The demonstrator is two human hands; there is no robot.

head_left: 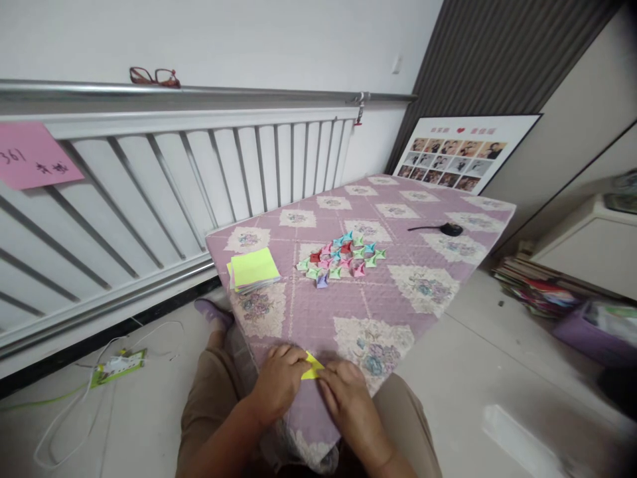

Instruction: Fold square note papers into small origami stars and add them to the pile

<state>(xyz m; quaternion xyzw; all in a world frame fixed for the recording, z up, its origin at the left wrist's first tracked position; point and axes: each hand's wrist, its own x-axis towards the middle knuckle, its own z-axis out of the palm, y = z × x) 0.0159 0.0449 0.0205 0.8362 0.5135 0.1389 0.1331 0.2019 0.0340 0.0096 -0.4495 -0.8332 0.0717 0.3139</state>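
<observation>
A small piece of folded yellow paper (312, 366) lies at the near end of the table, pinned between my two hands. My left hand (281, 375) grips its left side, fingers curled and pressed together. On the other side, my right hand (348, 395) has its thumb and fingers closed on the paper's right edge. Beyond them stands a cluster of small folded paper pieces (346, 247) in green, blue, pink, red and purple. To the left of that cluster sits a stack of square paper sheets (255, 269), yellow on top.
A patterned pink cloth (318, 318) covers the table. Toward its far right lies a black spoon-shaped object (450, 229). A white radiator (269, 159) runs along the wall, with glasses (155, 77) on the pipe above. A power strip (119, 366) with cables lies on the floor.
</observation>
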